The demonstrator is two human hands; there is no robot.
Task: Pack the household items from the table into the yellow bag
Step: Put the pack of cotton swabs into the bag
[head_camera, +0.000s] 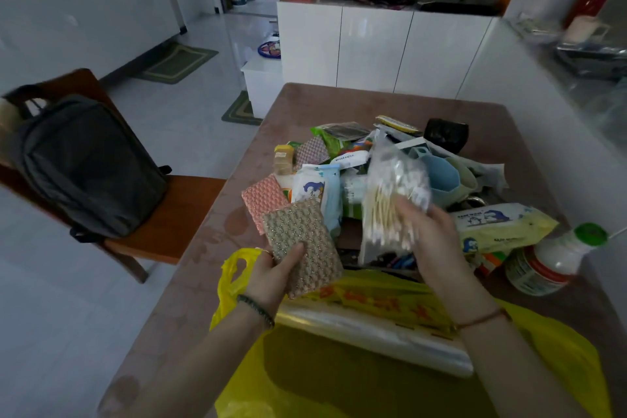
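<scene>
The yellow bag lies open at the table's near edge, and a roll of clear film rests across its mouth. My left hand grips a glittery scouring sponge just above the bag's left handle. My right hand holds a clear packet of cotton swabs over the pile, blurred by motion. A heap of household items covers the table's middle: a pink sponge, a wet-wipe pack and plastic cups.
A yellow wipes pack and a white bottle with a green cap sit at the right. The brown table has a wooden chair at its left carrying a dark backpack. White cabinets stand behind.
</scene>
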